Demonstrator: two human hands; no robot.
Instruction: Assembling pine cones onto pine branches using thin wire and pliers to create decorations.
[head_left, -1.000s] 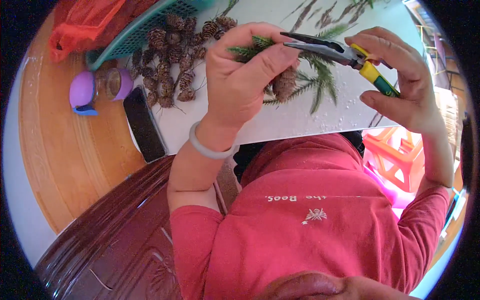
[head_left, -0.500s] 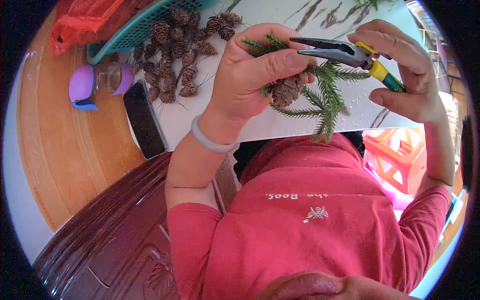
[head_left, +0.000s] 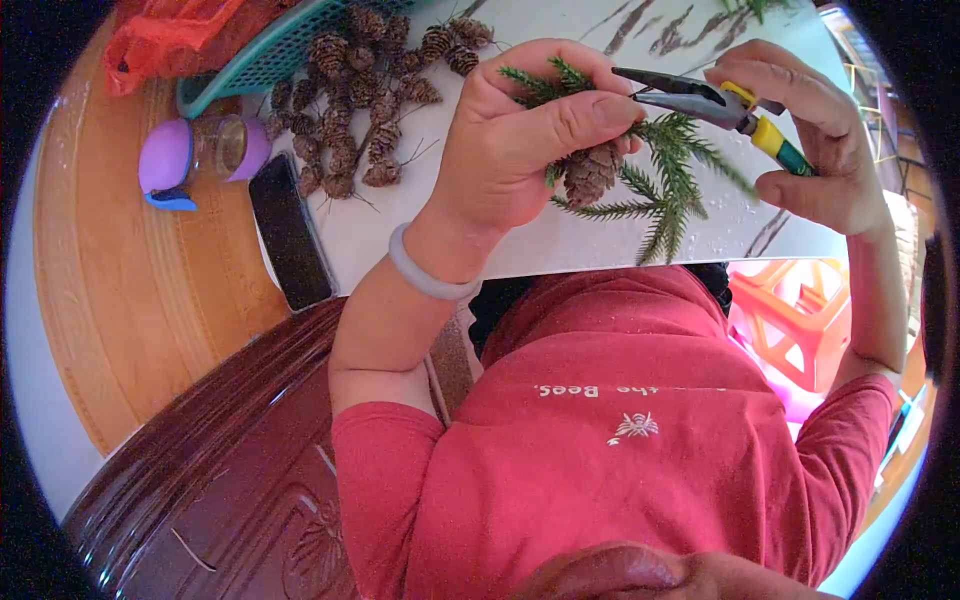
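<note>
Pinching a brown pine cone [head_left: 592, 178] and a green twig [head_left: 672, 190] together, the left hand [head_left: 530, 140] has its thumb pressed close to its curled fingers. It is up between 12 and 1 o'clock, over the white table [head_left: 395, 215]. The pine cone hangs just under the thumb, at 5 o'clock from the middle of the hand. The green twig spreads out past the pine cone, toward 4 o'clock, and a few short green bits poke up behind the thumb. A pale band [head_left: 412, 268] goes around the left wrist.

At 2 o'clock, the right hand [head_left: 838, 140] is bent around the pliers [head_left: 705, 105], with fingers over the top and the thumb below the yellow and green handles. The 2 jaws point to 9 o'clock and are a bit apart. Their tips are right by the left thumb; I cannot tell if they touch it.

At 11 o'clock, a heap of small cones [head_left: 340, 120] lies on the table. Past it are a teal basket [head_left: 245, 78] with holes and a red bag [head_left: 165, 45]. Near 10 o'clock are a black phone [head_left: 290, 235] and, farther out, a purple cup [head_left: 165, 160]. An orange stool [head_left: 800, 310] is at 3 o'clock.
</note>
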